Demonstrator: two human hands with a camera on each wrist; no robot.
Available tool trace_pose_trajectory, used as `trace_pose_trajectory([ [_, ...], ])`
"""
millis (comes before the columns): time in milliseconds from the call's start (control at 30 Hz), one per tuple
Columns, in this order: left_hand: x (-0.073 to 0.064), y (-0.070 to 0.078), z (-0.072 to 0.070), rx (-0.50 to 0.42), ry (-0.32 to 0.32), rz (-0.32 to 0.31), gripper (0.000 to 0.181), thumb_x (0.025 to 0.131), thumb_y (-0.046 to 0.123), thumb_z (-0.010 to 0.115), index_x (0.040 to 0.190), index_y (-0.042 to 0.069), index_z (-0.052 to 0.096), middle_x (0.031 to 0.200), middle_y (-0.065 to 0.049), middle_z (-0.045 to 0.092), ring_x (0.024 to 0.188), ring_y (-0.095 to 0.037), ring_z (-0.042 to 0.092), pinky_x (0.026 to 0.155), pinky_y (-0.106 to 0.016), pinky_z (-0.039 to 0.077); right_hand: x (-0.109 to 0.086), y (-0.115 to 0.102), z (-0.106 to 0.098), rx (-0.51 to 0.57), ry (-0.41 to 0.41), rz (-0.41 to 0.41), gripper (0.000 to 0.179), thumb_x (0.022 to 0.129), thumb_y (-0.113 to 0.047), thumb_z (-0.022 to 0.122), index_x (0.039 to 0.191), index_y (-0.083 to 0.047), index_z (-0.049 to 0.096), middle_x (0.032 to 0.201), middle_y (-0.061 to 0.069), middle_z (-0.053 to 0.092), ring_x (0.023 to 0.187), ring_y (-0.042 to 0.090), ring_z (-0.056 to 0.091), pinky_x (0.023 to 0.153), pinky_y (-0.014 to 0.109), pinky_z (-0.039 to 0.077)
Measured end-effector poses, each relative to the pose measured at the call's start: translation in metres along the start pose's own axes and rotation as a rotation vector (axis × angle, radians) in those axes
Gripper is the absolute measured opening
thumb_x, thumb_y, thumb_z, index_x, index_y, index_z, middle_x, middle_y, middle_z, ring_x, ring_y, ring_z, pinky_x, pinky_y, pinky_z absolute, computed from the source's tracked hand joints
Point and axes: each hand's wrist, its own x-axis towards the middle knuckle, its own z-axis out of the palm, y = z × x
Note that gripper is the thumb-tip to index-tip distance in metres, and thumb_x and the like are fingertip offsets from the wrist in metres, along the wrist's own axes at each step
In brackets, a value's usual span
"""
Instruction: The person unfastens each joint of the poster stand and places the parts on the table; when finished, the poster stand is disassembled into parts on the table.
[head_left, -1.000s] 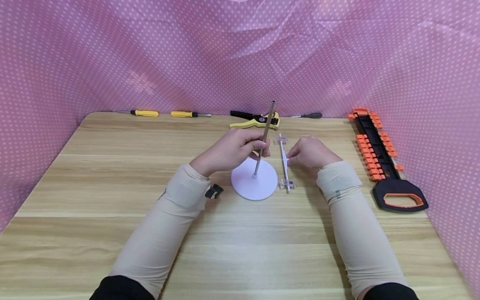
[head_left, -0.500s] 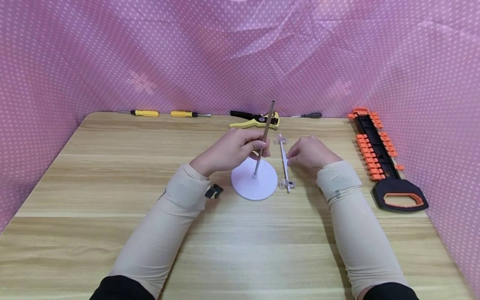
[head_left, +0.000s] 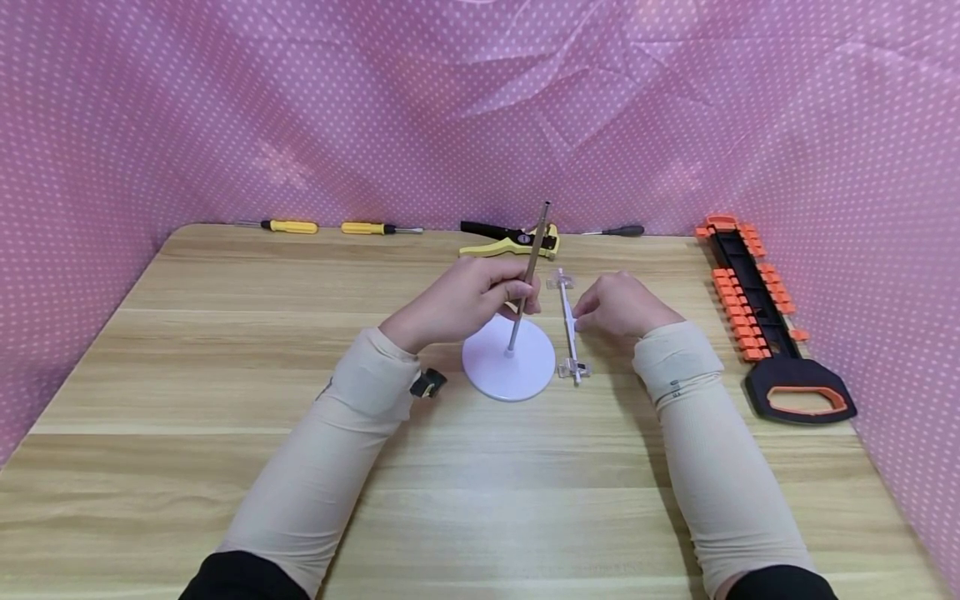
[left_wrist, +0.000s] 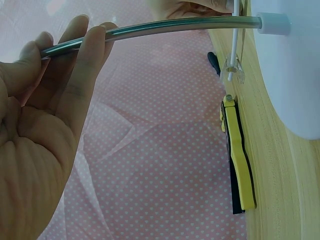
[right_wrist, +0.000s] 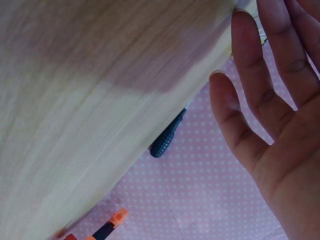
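My left hand [head_left: 480,300] pinches a thin metal rod [head_left: 537,242] between thumb and fingers. The rod rises from a socket at the centre of a round white base [head_left: 510,375], which sits flat on the table. In the left wrist view the rod [left_wrist: 185,24] runs across the fingers into the white socket [left_wrist: 275,23]. Just right of the base is a slim white bar [head_left: 572,342] with a clear plastic clip [head_left: 574,369] near each end. My right hand [head_left: 622,307] grips the bar at its middle with the fingertips; the right wrist view hides that contact.
Along the table's back edge lie two yellow screwdrivers [head_left: 294,227], yellow-and-black wire strippers [head_left: 510,240] and a dark-handled screwdriver [head_left: 624,231]. At the right edge stands a black rack with orange clips [head_left: 757,292]. A pink dotted cloth [head_left: 480,108] encloses the table.
The near end of the white bar has shifted very slightly to the right since the oldest frame. Both hands keep their places, and the rod and base stay still.
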Motion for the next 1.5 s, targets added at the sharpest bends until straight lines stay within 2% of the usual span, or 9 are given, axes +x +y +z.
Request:
trace_pose_trajectory([
  [333, 0.000, 0.000, 0.000, -0.002, -0.002, 0.001, 0.018, 0.110, 0.008, 0.054, 0.105, 0.002, 0.070, 0.098, -0.011, 0.075, 0.096, -0.020, 0.073, 0.082, -0.027, 0.066, -0.001, -0.001, 0.000, 0.007, 0.002, 0.008, 0.018, 0.092, -0.019, 0.082, 0.109, -0.014, 0.085, 0.119, 0.010, 0.080, 0.121, 0.034, 0.069, 0.114, 0.056, 0.048],
  [767, 0.001, -0.002, 0.000, -0.007, -0.004, 0.000, 0.018, 0.110, 0.008, 0.054, 0.105, 0.002, 0.070, 0.098, -0.011, 0.075, 0.096, -0.021, 0.073, 0.082, -0.028, 0.066, -0.003, -0.005, -0.002, -0.009, -0.002, -0.006, 0.016, 0.092, -0.020, 0.082, 0.108, -0.015, 0.085, 0.118, 0.009, 0.080, 0.121, 0.034, 0.068, 0.114, 0.057, 0.047],
  [933, 0.002, -0.002, 0.000, -0.008, -0.004, 0.007, 0.018, 0.110, 0.008, 0.054, 0.105, 0.003, 0.071, 0.098, -0.010, 0.075, 0.096, -0.023, 0.073, 0.082, -0.028, 0.066, -0.005, -0.007, -0.005, -0.023, -0.009, -0.026, 0.015, 0.095, -0.020, 0.078, 0.108, -0.014, 0.084, 0.114, 0.006, 0.081, 0.115, 0.031, 0.068, 0.110, 0.055, 0.049],
  [1033, 0.002, -0.002, 0.000, -0.012, -0.004, 0.003, 0.018, 0.110, 0.008, 0.054, 0.105, 0.003, 0.071, 0.098, -0.011, 0.075, 0.098, -0.027, 0.074, 0.082, -0.028, 0.066, -0.007, -0.011, -0.008, -0.015, 0.010, -0.036, 0.015, 0.099, -0.023, 0.074, 0.108, -0.013, 0.083, 0.108, 0.005, 0.080, 0.106, 0.028, 0.070, 0.102, 0.053, 0.054],
  [1133, 0.001, -0.002, 0.000, -0.012, -0.005, 0.001, 0.018, 0.110, 0.008, 0.054, 0.106, 0.002, 0.071, 0.097, -0.011, 0.075, 0.098, -0.028, 0.074, 0.082, -0.028, 0.066, -0.010, -0.018, -0.011, 0.017, 0.071, -0.066, 0.019, 0.102, -0.027, 0.070, 0.109, -0.012, 0.081, 0.105, 0.006, 0.080, 0.099, 0.027, 0.071, 0.096, 0.052, 0.057],
  [1267, 0.002, -0.003, 0.000, -0.007, -0.006, 0.008, 0.018, 0.111, 0.008, 0.054, 0.105, 0.002, 0.070, 0.096, -0.011, 0.074, 0.096, -0.025, 0.073, 0.082, -0.027, 0.066, -0.016, -0.034, -0.019, 0.110, 0.201, -0.140, 0.025, 0.106, -0.031, 0.067, 0.112, -0.011, 0.080, 0.106, 0.008, 0.080, 0.097, 0.026, 0.073, 0.090, 0.051, 0.060],
  [1400, 0.002, -0.002, 0.000, -0.004, -0.005, 0.015, 0.017, 0.110, 0.008, 0.054, 0.105, 0.002, 0.070, 0.096, -0.011, 0.074, 0.096, -0.027, 0.074, 0.081, -0.028, 0.066, -0.025, -0.053, -0.026, 0.174, 0.372, -0.190, 0.026, 0.107, -0.033, 0.066, 0.112, -0.012, 0.080, 0.104, 0.006, 0.080, 0.093, 0.025, 0.072, 0.083, 0.048, 0.060],
  [1500, 0.001, -0.002, -0.001, 0.000, -0.004, 0.015, 0.017, 0.110, 0.008, 0.054, 0.106, 0.003, 0.070, 0.096, -0.010, 0.074, 0.096, -0.028, 0.074, 0.081, -0.028, 0.066, -0.034, -0.066, -0.030, 0.201, 0.521, -0.243, 0.025, 0.106, -0.029, 0.067, 0.114, -0.009, 0.080, 0.104, 0.007, 0.080, 0.087, 0.024, 0.071, 0.079, 0.044, 0.059],
])
